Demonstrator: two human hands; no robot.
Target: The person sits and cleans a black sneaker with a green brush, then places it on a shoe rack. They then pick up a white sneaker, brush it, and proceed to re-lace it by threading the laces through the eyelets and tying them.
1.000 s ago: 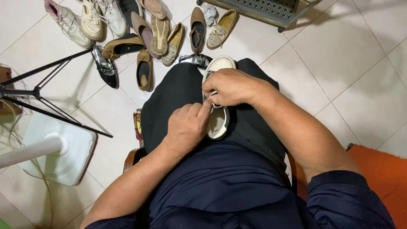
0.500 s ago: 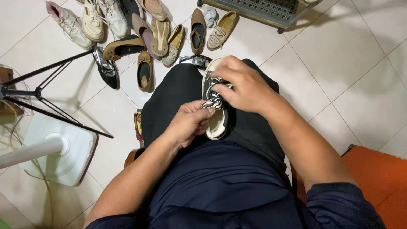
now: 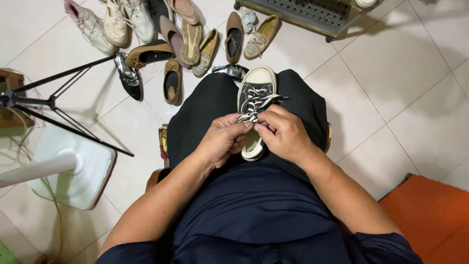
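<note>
a black canvas lace-up sneaker with a white rubber toe cap and white sole (image 3: 255,98) is seen lying sole-down on the lap, on dark trousers (image 3: 205,117), toe pointing to 12 o'clock. its white flat laces (image 3: 254,108) are loose across the eyelets, with one strand trailing off toward 2 o'clock.

the left hand (image 3: 222,142) is placed at the 7 o'clock side of the sneaker, its grip pressed together, thumb and forefinger pinching the lace over the tongue. the right hand (image 3: 283,134) is placed at the 5 o'clock side, its grip likewise closed, fingertips pinching the same lace. the fingertips of both hands are touching or almost touching over the middle of the shoe; the heel part is covered by the hands.

on the white tiled floor (image 3: 391,88), at 11 to 12 o'clock of the sneaker, a scattered group of assorted shoes (image 3: 171,44) in beige, brown, white and black is noted. a grey perforated metal rack (image 3: 303,12) is seen at 1 o'clock. a black tripod (image 3: 53,105) and a white fan base (image 3: 73,168) are found at 9 o'clock. an orange cushion (image 3: 430,220) is recorded at 4 o'clock.
</note>
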